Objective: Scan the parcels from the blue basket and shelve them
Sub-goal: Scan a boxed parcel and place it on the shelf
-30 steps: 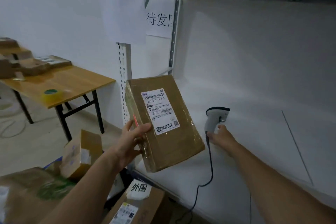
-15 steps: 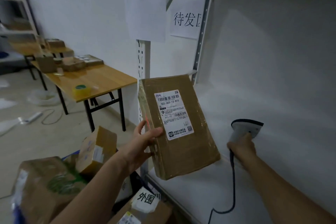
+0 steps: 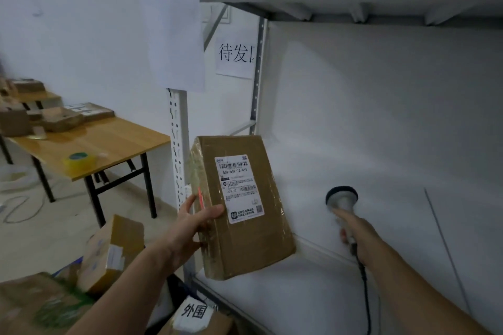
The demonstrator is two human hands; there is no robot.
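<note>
head view | looks forward-down | close on shelf (image 3: 313, 294) | single view

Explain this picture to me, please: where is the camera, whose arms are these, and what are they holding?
There is no machine here. A person wears a camera on the head, so you look forward and down along their own arms. The left hand holds up a parcel, thumb on its front, with the white label facing the camera. The right hand grips the handle of a corded scanner above the white shelf. A paper sign reading 4-3 hangs on the rack. At the left stands a wooden table with a roll of tape and some boxes on it.
</note>
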